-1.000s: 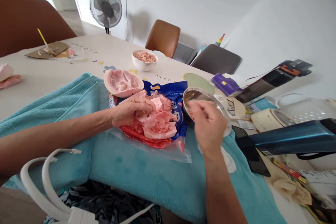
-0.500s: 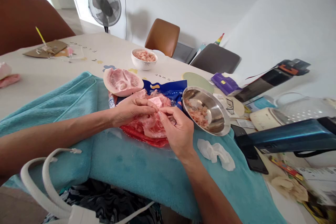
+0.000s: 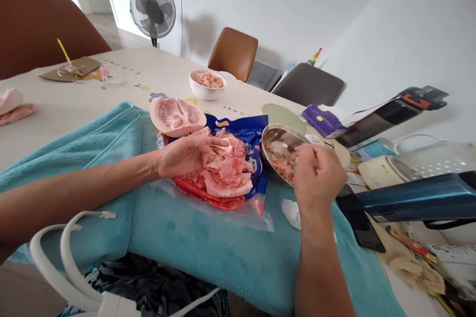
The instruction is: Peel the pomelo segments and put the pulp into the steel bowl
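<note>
My left hand (image 3: 182,154), palm turned up, has its fingers curled round a pale pink pomelo segment (image 3: 222,146). Under it lies a heap of pink pomelo peel and membrane (image 3: 228,178) on a blue and red plastic bag (image 3: 256,133). A hollowed half of pomelo rind (image 3: 177,115) sits just behind. Over the near edge of a steel bowl (image 3: 282,131) is my right hand (image 3: 318,176), its fingers closed; whatever they hold is hidden. Loose pomelo pulp (image 3: 282,164) lies in that bowl.
A white bowl of pulp (image 3: 207,84) stands farther back. The teal towel (image 3: 208,237) covers the table's near side. A crumpled tissue (image 3: 292,212), a phone (image 3: 366,230) and a blue bottle (image 3: 420,195) are at the right. White cables (image 3: 55,252) hang at lower left.
My hands have come apart. The right one has moved right to the steel bowl, while the left has stayed over the peel and turned palm up.
</note>
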The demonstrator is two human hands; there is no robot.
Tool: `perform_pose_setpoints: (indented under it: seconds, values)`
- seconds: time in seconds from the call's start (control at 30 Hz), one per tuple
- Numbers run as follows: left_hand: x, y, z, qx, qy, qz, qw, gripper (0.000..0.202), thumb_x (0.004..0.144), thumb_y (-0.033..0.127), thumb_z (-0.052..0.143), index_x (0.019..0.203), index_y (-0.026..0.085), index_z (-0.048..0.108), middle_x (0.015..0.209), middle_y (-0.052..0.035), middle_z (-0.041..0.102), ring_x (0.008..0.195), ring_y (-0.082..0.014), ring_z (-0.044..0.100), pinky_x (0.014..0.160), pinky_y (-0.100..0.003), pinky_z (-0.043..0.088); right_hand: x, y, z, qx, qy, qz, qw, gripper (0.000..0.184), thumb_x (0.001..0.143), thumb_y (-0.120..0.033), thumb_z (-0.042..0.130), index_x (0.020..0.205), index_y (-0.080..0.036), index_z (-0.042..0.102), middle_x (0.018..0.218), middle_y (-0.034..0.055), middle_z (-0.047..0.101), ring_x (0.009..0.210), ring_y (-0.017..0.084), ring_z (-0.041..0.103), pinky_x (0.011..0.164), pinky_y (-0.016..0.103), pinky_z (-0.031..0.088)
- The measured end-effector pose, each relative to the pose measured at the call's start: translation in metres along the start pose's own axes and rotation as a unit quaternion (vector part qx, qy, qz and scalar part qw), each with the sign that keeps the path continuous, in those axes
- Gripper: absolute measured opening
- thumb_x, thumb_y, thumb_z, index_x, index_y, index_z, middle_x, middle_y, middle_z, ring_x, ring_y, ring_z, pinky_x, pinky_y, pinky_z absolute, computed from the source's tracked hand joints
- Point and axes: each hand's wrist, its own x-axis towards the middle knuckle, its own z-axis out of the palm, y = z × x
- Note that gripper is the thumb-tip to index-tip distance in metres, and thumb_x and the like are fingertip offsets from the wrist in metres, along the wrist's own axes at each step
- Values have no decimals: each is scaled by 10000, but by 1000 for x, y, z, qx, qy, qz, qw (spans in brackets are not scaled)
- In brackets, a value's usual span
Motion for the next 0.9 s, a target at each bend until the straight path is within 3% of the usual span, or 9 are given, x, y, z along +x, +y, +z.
perform_pose_setpoints:
  seconds: [0.1, 0.23, 0.33, 0.43, 0.53, 0.63, 0.77, 0.9]
  values:
    - [0, -1, 0, 19, -26, 12, 999, 473, 572, -49, 573, 976, 111, 761, 708, -23, 686, 585, -83, 548, 563, -193, 446, 3, 12, 3, -54, -18, 14, 998, 220, 867, -347, 538, 770, -203, 673, 986, 100, 710, 918, 255, 665, 863, 430, 512]
    - [-1, -3, 2, 39, -40, 27, 998, 495, 589, -65, 589, 1013, 135, 749, 783, -20, 696, 594, -75, 556, 597, -209, 456, 0, 6, 6, -40, -11, -18, 999, 212, 902, -281, 517, 876, -207, 714, 1142, 119, 693, 1111, 291, 642, 998, 490, 483]
    - [-1, -6, 2, 69, -22, 37, 997, 457, 647, -45, 633, 1048, 152, 734, 851, -34, 706, 679, -89, 614, 666, -219, 481, -5, -10, 5, -13, -31, -35, 999, 257, 949, -342, 515, 868, -221, 726, 1138, 129, 697, 1112, 309, 647, 1010, 521, 488]
    - [-1, -9, 1, 123, 2, 57, 991, 413, 705, 19, 708, 1087, 178, 711, 937, -43, 712, 828, -122, 663, 752, -233, 506, -15, -31, 8, 79, -78, -37, 993, 222, 954, -329, 519, 952, -257, 730, 1125, 93, 706, 1068, 282, 662, 936, 498, 538]
    - [-2, -10, 0, 193, 3, 82, 978, 435, 758, 76, 733, 1167, 208, 670, 943, -23, 703, 854, -117, 663, 762, -231, 516, -28, -50, 14, 196, -204, -11, 959, 187, 911, -321, 583, 1014, -255, 724, 1036, 55, 736, 859, 215, 693, 738, 376, 578]
    - [-4, -10, 2, 239, -1, 99, 966, 435, 793, 108, 709, 1210, 205, 630, 962, -21, 699, 857, -119, 668, 767, -240, 530, -41, -63, 20, 248, -299, 10, 921, 227, 884, -281, 609, 1081, -224, 709, 1009, 48, 747, 806, 185, 691, 724, 327, 560]
    - [-7, -8, 7, 286, 19, 118, 951, 418, 790, 130, 697, 1195, 167, 595, 969, -32, 694, 862, -128, 667, 744, -240, 534, -49, -68, 26, 256, -303, 16, 918, 221, 889, -201, 566, 1061, -217, 703, 1003, 44, 740, 862, 178, 685, 804, 325, 540]
    - [-8, -8, 10, 305, 31, 141, 941, 468, 788, 155, 698, 1230, 155, 543, 964, -35, 679, 880, -136, 657, 749, -248, 534, -51, -72, 26, 257, -299, 48, 918, 212, 865, -223, 581, 1051, -210, 681, 960, 47, 729, 793, 167, 667, 762, 320, 537]
